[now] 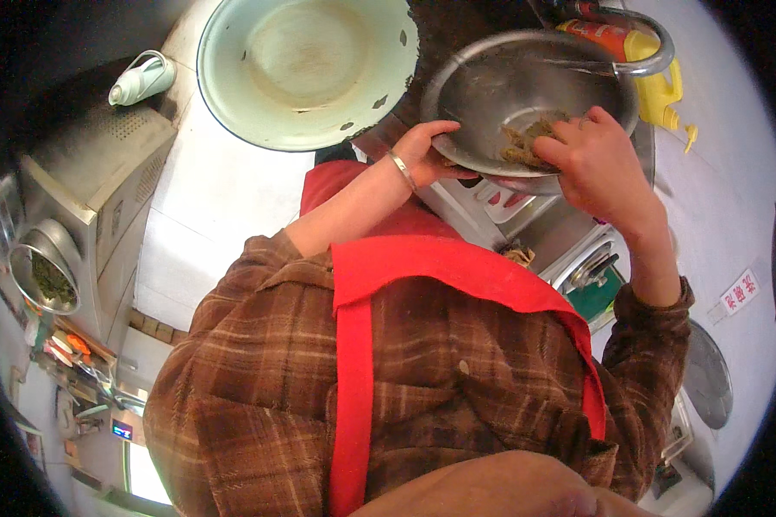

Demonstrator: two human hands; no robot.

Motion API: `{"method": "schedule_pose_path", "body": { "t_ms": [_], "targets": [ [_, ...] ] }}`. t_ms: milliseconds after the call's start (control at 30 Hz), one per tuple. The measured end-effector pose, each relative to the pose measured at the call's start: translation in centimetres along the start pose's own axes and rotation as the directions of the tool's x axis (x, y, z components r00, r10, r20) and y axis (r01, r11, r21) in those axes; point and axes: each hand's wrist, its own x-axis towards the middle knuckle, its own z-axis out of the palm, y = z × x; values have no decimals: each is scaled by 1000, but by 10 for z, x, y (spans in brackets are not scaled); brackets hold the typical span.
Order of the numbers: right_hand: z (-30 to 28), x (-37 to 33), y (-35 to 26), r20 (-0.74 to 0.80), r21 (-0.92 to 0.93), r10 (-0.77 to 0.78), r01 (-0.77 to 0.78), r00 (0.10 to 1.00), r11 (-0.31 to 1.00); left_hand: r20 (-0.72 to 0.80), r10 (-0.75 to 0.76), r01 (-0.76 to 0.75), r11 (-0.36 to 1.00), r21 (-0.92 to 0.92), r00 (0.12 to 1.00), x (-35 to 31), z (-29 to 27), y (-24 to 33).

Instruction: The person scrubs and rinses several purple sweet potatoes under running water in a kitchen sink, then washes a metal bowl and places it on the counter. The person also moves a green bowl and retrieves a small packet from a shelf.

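My left hand point(429, 155) holds the near left rim of a steel basin point(470, 82), with the thumb over the edge and the fingers underneath. Inside the basin, my right hand point(597, 159) is closed around a brownish-green, rough, fibrous clump point(526, 142); its exact kind is unclear. The fingers curl down over the clump, which lies against the basin's near inner wall. Over the basin's right side bends a curved metal tap point(660, 56), and a pale streak near its mouth may be water.
A large chipped enamel basin point(224, 95) stands to the left of the steel one. Yellow and orange bottles point(660, 86) are behind the tap. At far left, a metal bowl of green leaves point(52, 280) is beside a boxy cabinet point(103, 189) with a pale green flask point(142, 82) behind it.
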Motion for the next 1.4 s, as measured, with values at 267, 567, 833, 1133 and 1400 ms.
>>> {"method": "schedule_pose_path", "body": {
  "t_ms": [267, 567, 833, 1133, 1400],
  "targets": [
    [88, -39, -7, -72, -25, 155, -157, 985, 987, -231, 494, -311, 782, 541, 838, 1, 10, -1],
    [102, -22, 26, -41, 403, 330, -287, 943, 869, -185, 776, -435, 515, 739, 604, 30, -16, 6],
    [212, 88, 17, -28, 579, 140, -98, 990, 809, -52, 821, -415, 341, 844, 568, 27, -9, 0],
    [221, 79, 132, -64, -253, 334, -339, 940, 906, -9, 846, -453, 295, 841, 533, 37, -20, 1],
    [193, 102, 22, 167, 830, 141, -217, 976, 515, -76, 818, -451, 389, 803, 570, 37, -13, 2]
  ]
}}
